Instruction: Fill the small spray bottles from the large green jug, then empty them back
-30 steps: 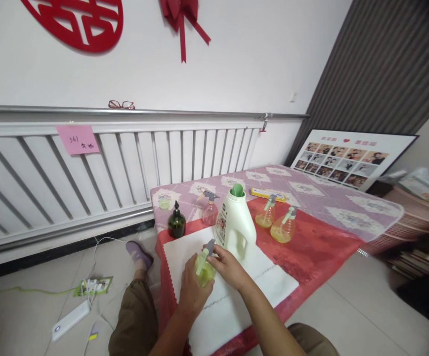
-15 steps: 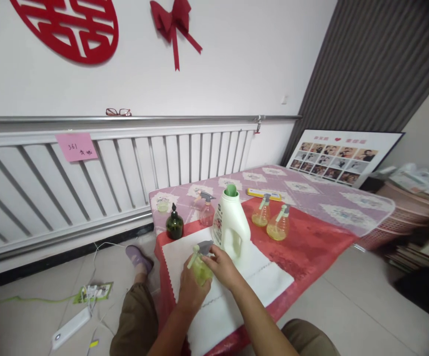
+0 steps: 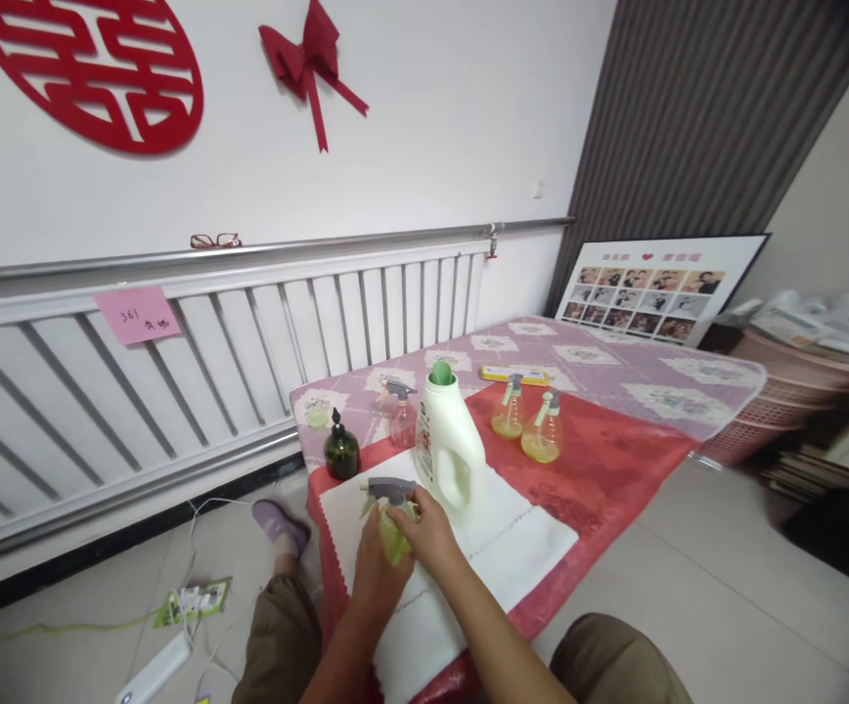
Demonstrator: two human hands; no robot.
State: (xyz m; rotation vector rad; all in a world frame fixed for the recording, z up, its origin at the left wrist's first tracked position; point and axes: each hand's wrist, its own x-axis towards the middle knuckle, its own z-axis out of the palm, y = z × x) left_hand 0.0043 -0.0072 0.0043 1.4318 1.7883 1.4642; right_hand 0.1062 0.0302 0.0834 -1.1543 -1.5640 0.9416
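A spray bottle [image 3: 395, 544] with yellow-green liquid and a grey and pale green trigger head is held between my two hands above a white cloth [image 3: 519, 557]. My left hand [image 3: 377, 572] is wrapped round the bottle's body. The fingers of my right hand [image 3: 428, 528] are closed at its neck, just under the trigger head. Right behind stands a large pale green jug [image 3: 450, 440] with a green cap or funnel in its mouth. A dark green pump bottle [image 3: 341, 452] is to the left, beside a pink spray bottle [image 3: 402, 422].
Two spray bottles [image 3: 540, 440] with yellow liquid stand on the red cloth [image 3: 601, 440] to the right. A yellow box [image 3: 513, 374] lies behind them. A radiator [image 3: 263, 332] runs along the wall. Cables and a power strip [image 3: 194, 601] lie on the floor at left.
The spray bottle's head has turned, its nozzle now pointing left. Both hands stay on the bottle. My view has shifted slightly.
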